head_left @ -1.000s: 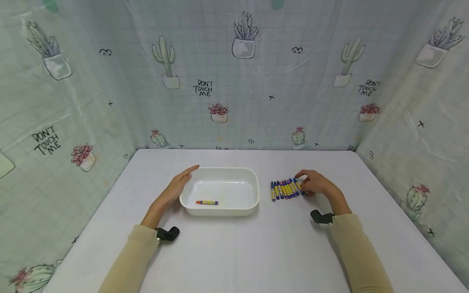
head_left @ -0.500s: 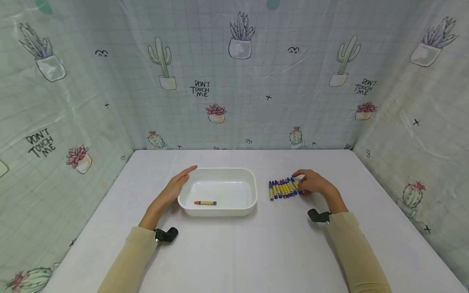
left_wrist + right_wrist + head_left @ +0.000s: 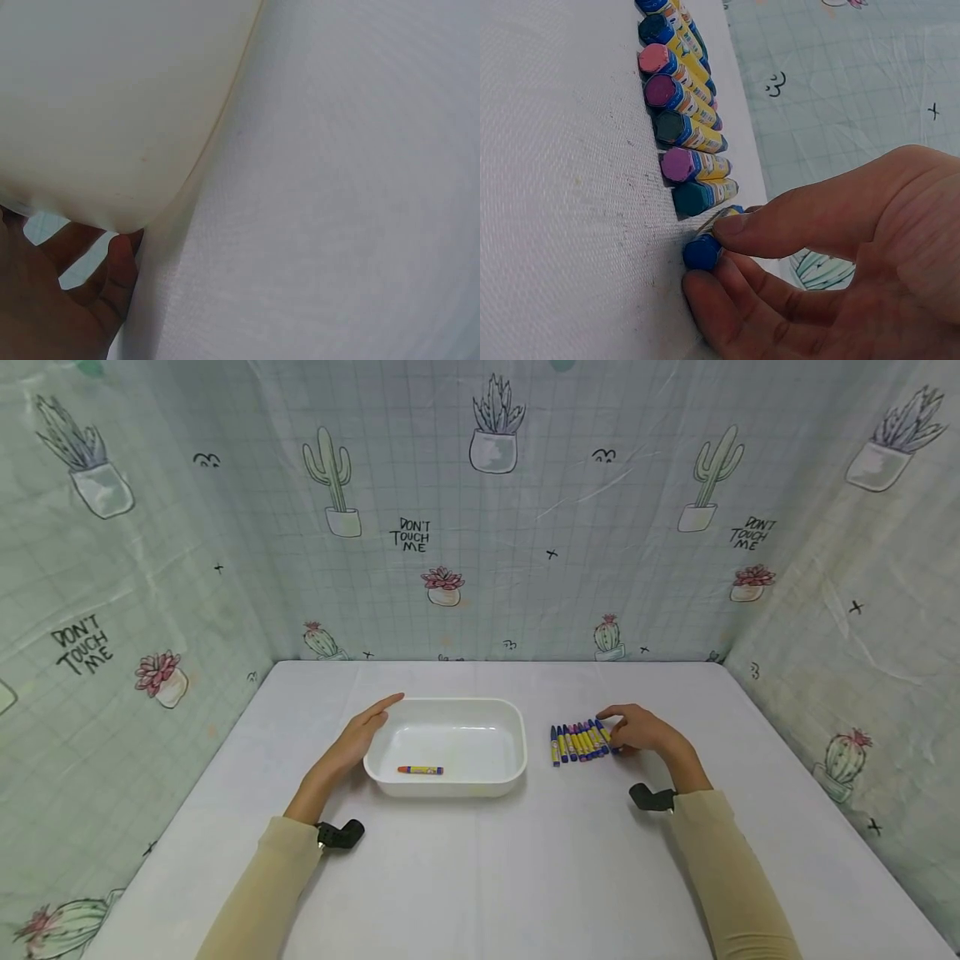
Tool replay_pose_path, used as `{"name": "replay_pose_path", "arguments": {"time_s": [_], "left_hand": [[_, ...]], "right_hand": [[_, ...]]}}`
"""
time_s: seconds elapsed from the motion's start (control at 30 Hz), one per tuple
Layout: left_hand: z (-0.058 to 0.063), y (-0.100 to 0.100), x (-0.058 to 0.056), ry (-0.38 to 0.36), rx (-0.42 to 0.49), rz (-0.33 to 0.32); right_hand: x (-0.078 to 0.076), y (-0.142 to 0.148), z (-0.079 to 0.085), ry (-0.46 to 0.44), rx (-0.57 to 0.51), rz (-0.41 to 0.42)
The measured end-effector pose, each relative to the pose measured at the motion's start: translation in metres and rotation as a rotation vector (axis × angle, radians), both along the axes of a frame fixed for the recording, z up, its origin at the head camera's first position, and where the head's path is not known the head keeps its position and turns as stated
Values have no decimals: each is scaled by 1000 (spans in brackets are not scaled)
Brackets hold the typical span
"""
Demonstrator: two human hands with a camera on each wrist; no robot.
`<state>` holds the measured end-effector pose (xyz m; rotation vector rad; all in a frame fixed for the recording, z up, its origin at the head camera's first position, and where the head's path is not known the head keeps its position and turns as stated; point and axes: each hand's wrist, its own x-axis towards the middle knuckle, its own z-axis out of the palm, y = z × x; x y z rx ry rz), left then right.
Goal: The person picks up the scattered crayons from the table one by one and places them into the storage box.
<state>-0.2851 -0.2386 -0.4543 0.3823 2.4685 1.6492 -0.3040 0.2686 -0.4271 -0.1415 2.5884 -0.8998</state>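
Note:
My left hand (image 3: 351,745) rests against the left side of a white rectangular tray (image 3: 480,752), fingers reaching along its outer wall up to the far left corner. In the left wrist view its fingertips touch the tray's side. Inside the tray lies one orange crayon (image 3: 420,770). To the right of the tray, several crayons (image 3: 573,745) lie side by side in a row on the table. At the row's right end my right hand (image 3: 645,731) pinches a blue crayon (image 3: 702,253) between thumb and fingers. A teal-ended crayon (image 3: 693,199) is its nearest neighbour.
A white cloth covers the table (image 3: 480,877). Behind it and on both sides hangs a pale curtain (image 3: 517,602) printed with cacti. Each wrist carries a small black camera, the left wrist camera (image 3: 341,835) and the right wrist camera (image 3: 651,797).

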Motion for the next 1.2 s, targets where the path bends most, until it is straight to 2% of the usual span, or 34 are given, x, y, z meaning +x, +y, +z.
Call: {"name": "replay_pose_path", "arguments": {"time_s": [0.17,0.33,0.43,0.67,0.73,0.9,1.03,1.1,1.2], "left_hand": [[-1,0,-2,12,-15,-5],[1,3,-5,-3,-37,22],[3,4,-5,-24,-40,43],[0,1,-4,24,-33,11],[2,2,-2,13,-33,17],[20,9,11,-56,-39,40],[34,14,20,-67,-59,38],[34,14,19,-61,-63,35],[24,11,13,-52,-53,35]], "right_hand": [[1,0,-1,5,24,13],[-4,0,0,6,65,36],[-6,-2,1,-4,58,22],[-5,0,1,8,23,19],[-4,0,1,8,10,8],[-2,0,-1,-3,-17,-7],[-1,-1,-1,-4,-26,-15],[0,-1,-1,1,-25,-16],[0,0,0,7,-25,-20]]}}
